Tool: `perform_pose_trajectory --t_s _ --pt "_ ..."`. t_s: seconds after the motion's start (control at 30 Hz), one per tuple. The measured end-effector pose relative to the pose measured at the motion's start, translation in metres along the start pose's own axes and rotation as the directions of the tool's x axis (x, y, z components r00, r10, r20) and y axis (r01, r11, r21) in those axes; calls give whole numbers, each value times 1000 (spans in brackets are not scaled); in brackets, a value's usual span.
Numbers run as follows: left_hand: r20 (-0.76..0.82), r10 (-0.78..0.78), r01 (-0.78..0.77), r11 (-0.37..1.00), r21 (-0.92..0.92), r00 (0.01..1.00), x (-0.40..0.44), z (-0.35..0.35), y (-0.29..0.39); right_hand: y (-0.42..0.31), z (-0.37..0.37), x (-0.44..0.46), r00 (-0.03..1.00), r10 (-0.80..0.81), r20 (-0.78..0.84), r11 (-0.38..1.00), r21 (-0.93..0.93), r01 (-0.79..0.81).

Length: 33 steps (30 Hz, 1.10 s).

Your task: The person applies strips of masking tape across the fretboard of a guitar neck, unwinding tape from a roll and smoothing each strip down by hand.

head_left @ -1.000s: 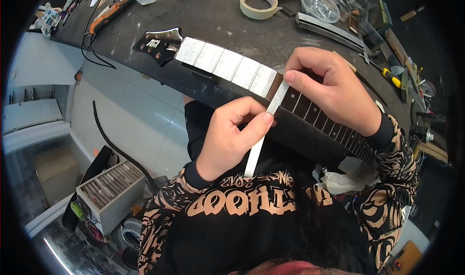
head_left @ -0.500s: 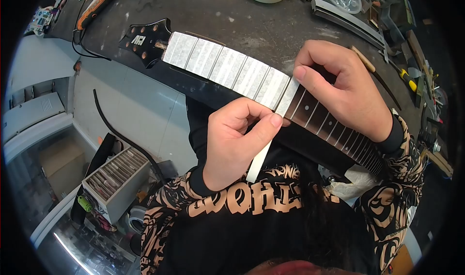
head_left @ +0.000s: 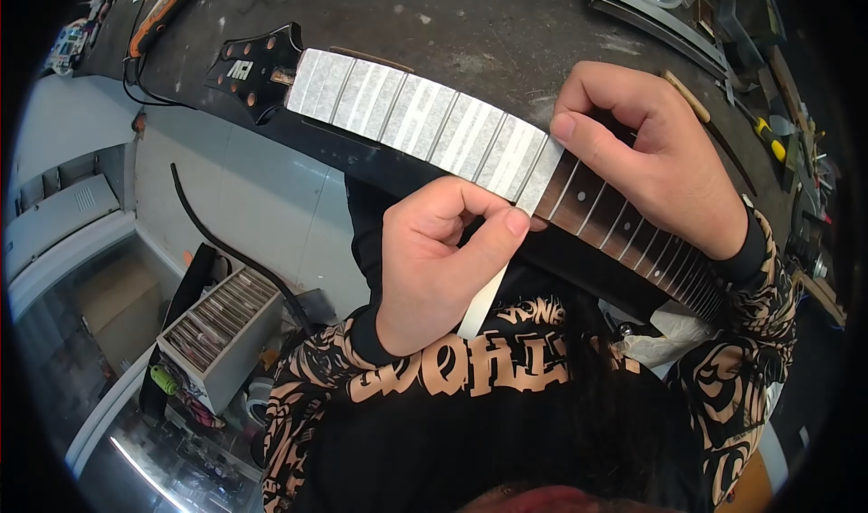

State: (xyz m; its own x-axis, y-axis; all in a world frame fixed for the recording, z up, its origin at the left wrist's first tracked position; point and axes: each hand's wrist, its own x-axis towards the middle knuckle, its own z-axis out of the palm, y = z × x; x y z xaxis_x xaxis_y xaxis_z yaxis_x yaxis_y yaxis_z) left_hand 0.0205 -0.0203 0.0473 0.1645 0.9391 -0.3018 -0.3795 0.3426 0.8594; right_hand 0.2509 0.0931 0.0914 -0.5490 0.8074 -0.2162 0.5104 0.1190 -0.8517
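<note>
A: What is the left hand [head_left: 438,264] doing?

B: Its grip is pinching the pale tape strip [head_left: 539,178] between thumb and finger at the near edge of the guitar neck [head_left: 594,215]. The loose end is hanging below, on the near side, toward the black shirt [head_left: 425,441].

A: And the right hand [head_left: 644,151]?

B: Its grip is closing too, with thumb and index finger holding the strip's far end by the neck's far edge.

A: So where is the strip sitting?

B: It is running across the neck, with pale covering [head_left: 416,115] lying between the frets to its left and dark fretboard showing to its right. The black headstock [head_left: 253,73] is pointing far left.

A: What else is lying about?

B: On the table [head_left: 488,38], a wooden-handled tool [head_left: 689,97] is resting beyond the right hand, and a yellow-handled tool [head_left: 770,141] is lying farther right.
</note>
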Motion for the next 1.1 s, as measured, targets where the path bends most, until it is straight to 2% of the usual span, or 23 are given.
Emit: perform_pose_trajectory --t_s 0.17,0.27,0.73,0.97,1.03,1.1 --pt "1 16 -16 997 69 1000 1 -3 -1 -1 1 2 1000 4 9 1000 16 -4" --pt "31 -5 6 999 -45 999 -1 -5 0 -1 1 2 1000 16 14 1000 16 -16" --pt "28 -6 7 999 -38 1000 -2 -2 2 -4 0 0 999 30 28 1000 3 -30" --pt "42 -38 39 999 -23 998 -1 -11 -3 -6 -1 0 992 100 80 994 36 -103" --pt "41 39 -42 997 63 998 1 -16 -9 -7 1 1 984 145 106 987 54 -151" --pt "29 89 -92 988 127 996 3 -14 -13 -8 7 -3 995 101 -6 994 40 -101"
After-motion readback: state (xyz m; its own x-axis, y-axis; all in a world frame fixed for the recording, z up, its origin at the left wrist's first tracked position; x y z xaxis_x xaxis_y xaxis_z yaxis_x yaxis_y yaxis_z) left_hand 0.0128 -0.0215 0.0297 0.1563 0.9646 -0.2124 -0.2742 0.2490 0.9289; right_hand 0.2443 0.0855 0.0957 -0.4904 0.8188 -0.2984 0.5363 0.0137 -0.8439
